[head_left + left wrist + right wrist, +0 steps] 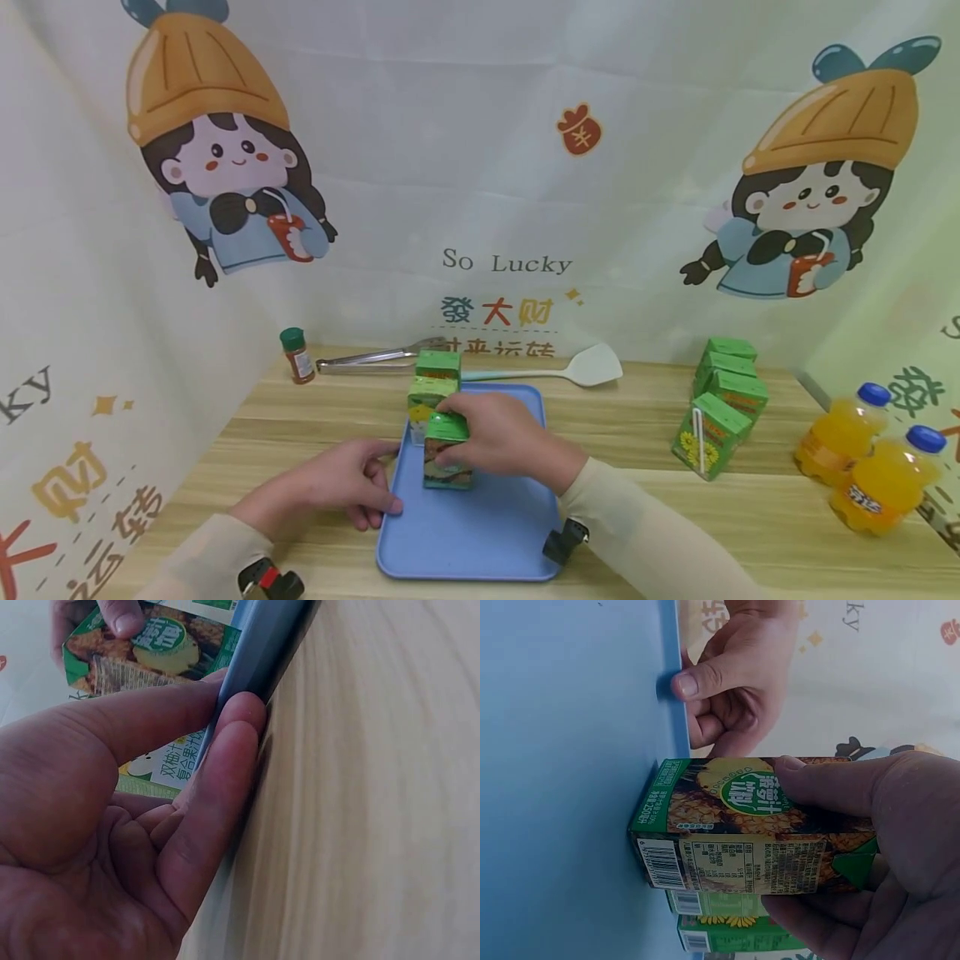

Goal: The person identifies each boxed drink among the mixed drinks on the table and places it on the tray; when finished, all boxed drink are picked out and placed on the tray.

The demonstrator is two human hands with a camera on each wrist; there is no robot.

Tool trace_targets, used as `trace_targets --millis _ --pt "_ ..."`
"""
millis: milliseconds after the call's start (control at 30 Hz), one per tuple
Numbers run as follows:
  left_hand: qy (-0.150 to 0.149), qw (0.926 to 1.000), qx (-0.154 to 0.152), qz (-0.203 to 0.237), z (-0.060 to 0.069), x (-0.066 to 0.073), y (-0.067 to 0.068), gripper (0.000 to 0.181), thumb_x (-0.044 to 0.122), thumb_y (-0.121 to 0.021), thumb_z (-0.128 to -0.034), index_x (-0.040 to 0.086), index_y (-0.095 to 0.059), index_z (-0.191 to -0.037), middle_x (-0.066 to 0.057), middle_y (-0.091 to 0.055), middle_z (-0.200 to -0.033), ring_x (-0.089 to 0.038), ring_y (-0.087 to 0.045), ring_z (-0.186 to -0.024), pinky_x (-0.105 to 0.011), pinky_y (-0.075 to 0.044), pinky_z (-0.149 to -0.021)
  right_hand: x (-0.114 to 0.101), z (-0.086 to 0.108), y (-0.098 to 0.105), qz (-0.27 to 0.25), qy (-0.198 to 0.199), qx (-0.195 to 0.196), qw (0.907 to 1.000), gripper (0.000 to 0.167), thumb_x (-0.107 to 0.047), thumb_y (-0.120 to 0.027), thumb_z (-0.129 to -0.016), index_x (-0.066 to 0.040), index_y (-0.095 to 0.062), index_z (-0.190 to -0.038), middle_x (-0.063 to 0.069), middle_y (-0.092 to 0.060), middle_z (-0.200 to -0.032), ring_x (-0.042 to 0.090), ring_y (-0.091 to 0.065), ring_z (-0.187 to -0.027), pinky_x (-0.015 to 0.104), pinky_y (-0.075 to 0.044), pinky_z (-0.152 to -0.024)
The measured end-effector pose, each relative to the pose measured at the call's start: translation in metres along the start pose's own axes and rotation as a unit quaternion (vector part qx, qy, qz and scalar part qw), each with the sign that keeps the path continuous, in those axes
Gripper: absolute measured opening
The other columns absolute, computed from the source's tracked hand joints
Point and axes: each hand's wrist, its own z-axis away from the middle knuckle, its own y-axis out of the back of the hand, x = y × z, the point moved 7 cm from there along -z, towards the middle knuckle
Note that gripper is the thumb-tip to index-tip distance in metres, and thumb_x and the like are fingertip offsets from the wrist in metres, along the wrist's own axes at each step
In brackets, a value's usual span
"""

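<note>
My right hand (504, 437) grips a pineapple juice carton (742, 817) between thumb and fingers. The carton is upright, its base at the surface of the blue tray (472, 542). Just behind it, a pale green juice carton (422, 408) and a darker green carton (438, 364) stand in a row along the tray's left side. At the tray's left edge, my left hand (337, 483) pinches the rim, thumb on one side and fingers on the other, as the left wrist view shows.
Tongs (375, 358), a white spatula (592, 367) and a green-capped seasoning bottle (297, 357) lie or stand along the back. To the right are several green drink cartons (712, 437) and two orange drink bottles (885, 483) with blue caps. A printed cloth (465, 183) hangs behind.
</note>
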Motion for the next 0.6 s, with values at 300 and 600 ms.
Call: trace_targets --millis 300,600 --pt "0.006 1.0 0.0 -0.004 0.0 -0.001 0.001 0.103 0.01 -0.09 -0.0941 -0.016 -0.023 -0.168 -0.016 -0.077 -0.081 -0.02 -0.074 -0.063 -0.036 -0.066 -0.059 -0.007 -0.013 -0.01 0.015 0.004 -0.002 0.9999 0.058 -0.045 -0.098 -0.087 -0.019 -0.075 -0.134 -0.01 -0.076 -0.102 0.007 -0.064 -0.087 0.028 -0.056 -0.077" --pt "-0.006 0.9999 0.008 0.004 0.0 -0.002 0.001 0.101 0.01 -0.089 -0.0943 -0.017 -0.025 -0.167 -0.015 -0.076 -0.081 -0.02 -0.074 -0.066 -0.035 -0.066 -0.06 -0.006 -0.016 -0.016 0.008 -0.012 0.013 0.9998 0.061 -0.047 -0.097 -0.088 -0.019 -0.075 -0.137 -0.006 -0.078 -0.106 0.007 -0.065 -0.089 0.028 -0.057 -0.077"
